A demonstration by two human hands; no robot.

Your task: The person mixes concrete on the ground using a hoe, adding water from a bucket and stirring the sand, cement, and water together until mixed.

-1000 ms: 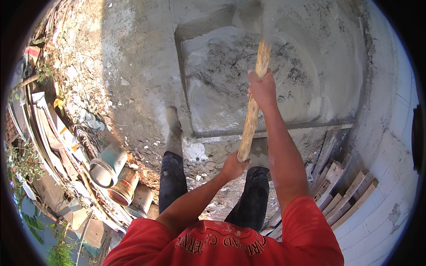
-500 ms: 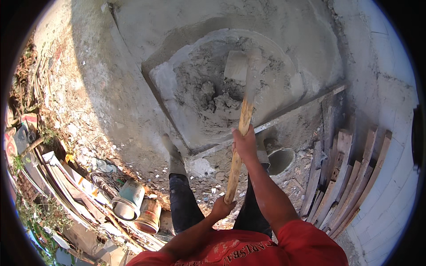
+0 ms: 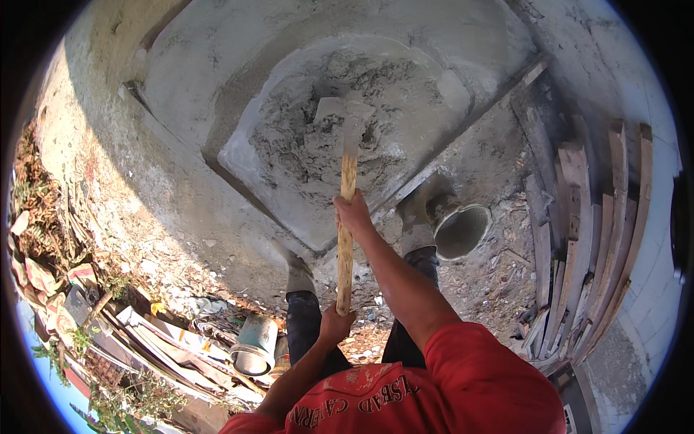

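Observation:
I hold a long-handled hoe (image 3: 347, 246) by its wooden handle. Around the lower end of the handle my left hand (image 3: 335, 325) is closed. My right hand (image 3: 353, 211) grips higher up, nearer the head. The hoe's blade, coated in grey, is down among the wet mortar (image 3: 303, 159), its lower edge hidden or hard to separate from the mix. That mortar lies in a lumpy heap on a flat bed, with long straight boards (image 3: 463, 148) along its near sides.
Close to my right boot a mortar-smeared bucket (image 3: 463, 230) lies tipped. Wooden planks (image 3: 578, 239) lean in a stack by the pale wall (image 3: 661, 181) at right. On the left are another bucket (image 3: 256, 343), scrap boards (image 3: 166, 347) and rubble-strewn ground.
The hoe's blade has come down from above the heap into the mortar. The handle now stands more upright in view. Both hands keep their grip, and the view has shifted.

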